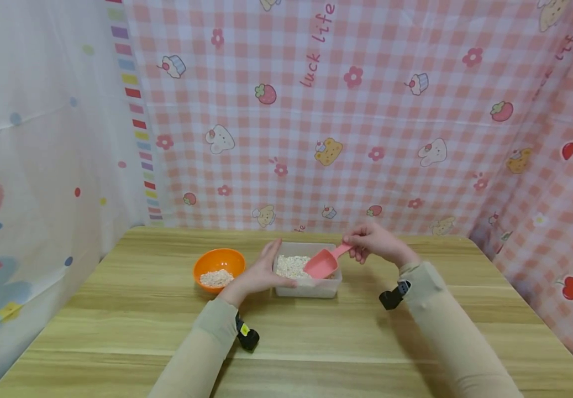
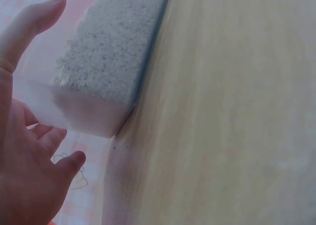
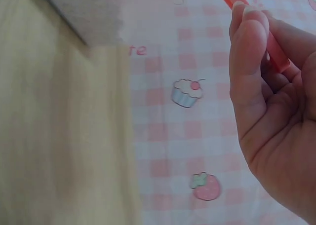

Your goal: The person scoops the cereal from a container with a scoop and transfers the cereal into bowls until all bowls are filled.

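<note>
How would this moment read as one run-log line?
left hand: touches translucent plastic tub | right hand: grips pink scoop by handle | scoop: looks empty | tub: holds oat flakes | orange bowl: holds oat flakes

The tub [image 1: 308, 290] looked like cloudy plastic, smooth and softly matt. The flakes [image 1: 291, 266] inside it looked dry and rough; the scoop [image 1: 322, 263] over it seemed smooth pink plastic. Left of the tub, the bowl [image 1: 220, 257] was glossy, plastic-looking. Beneath it ran the smooth wood-grain table [image 1: 316, 337]; behind it hung matt, slightly creased cloth [image 1: 385, 116].
</note>
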